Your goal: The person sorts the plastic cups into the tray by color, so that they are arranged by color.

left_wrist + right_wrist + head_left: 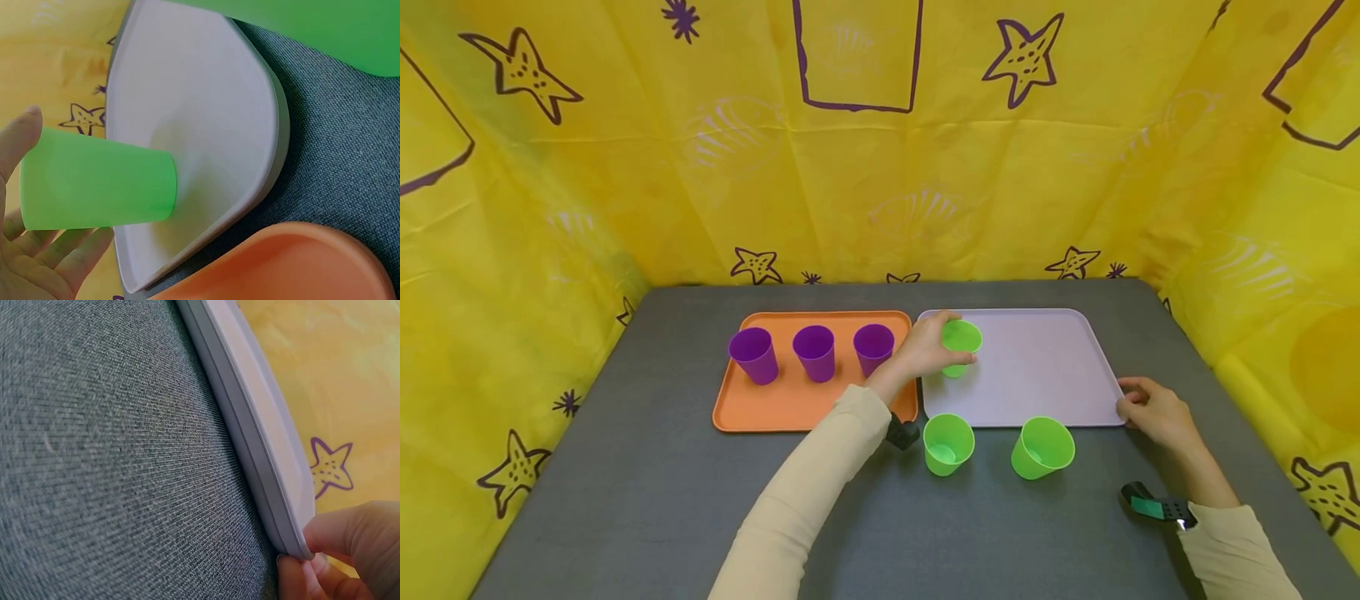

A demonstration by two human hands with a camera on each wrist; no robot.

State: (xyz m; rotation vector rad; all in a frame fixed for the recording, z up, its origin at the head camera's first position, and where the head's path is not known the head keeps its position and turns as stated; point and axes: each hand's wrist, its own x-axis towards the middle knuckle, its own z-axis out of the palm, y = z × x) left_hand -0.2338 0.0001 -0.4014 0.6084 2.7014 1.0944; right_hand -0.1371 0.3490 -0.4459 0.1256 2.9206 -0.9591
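My left hand (931, 343) grips a green cup (962, 337) around its sides, over the left end of the pale lilac tray (1037, 367). In the left wrist view the thumb lies on one side of that cup (100, 181) and the fingers on the other. At the tray's near right corner, my right hand (1159, 410) pinches the rim, as the right wrist view shows with thumb above and fingers below the edge (275, 487). Two more green cups, one on the left (948, 446) and one on the right (1042, 448), stand upright in front of the tray.
An orange tray (782, 414) lies just left of the lilac one, bearing three purple cups: left (755, 356), middle (815, 353) and right (873, 347). Dark grey cloth covers the table (647, 500). Yellow patterned curtains (880, 200) enclose the back and sides.
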